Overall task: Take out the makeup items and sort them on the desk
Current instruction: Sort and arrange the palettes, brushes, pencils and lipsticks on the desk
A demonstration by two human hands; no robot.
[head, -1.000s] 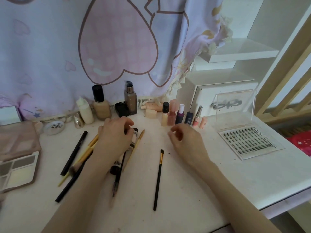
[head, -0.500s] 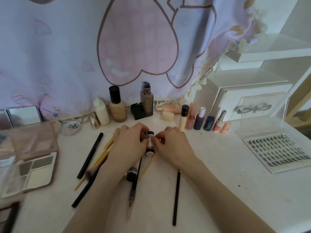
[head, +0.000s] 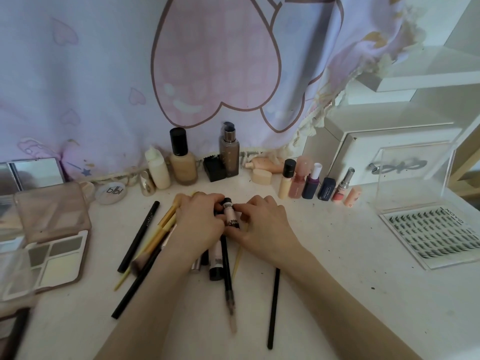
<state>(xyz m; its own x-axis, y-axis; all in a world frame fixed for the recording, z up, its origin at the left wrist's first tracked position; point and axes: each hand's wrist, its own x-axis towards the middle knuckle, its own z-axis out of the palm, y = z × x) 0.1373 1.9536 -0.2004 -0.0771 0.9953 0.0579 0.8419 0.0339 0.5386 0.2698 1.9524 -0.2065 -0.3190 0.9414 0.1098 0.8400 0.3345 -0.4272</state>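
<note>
Mid-counter point(head: 337, 294), toward the back edge, both hands pinch one small tube point(head: 230, 213) with a black cap: left hand point(head: 200, 224) fingers curled on its left side, right hand point(head: 265, 227) fingertips on its right. Beneath them lies a loose pile of brushes and pencils point(head: 155, 237). Bottles point(head: 181, 162) stand along the back edge; a palette point(head: 52, 255) sits at the left edge, a lash tray point(head: 436, 235) at the right.

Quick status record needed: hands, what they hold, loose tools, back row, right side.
left hand: pinches small tube
right hand: pinches same tube
small tube: pale, black cap, between both hands
loose brushes and pencils: lying on desk
back row: foundation bottle, upright
right side: lash tray, lid open
</note>
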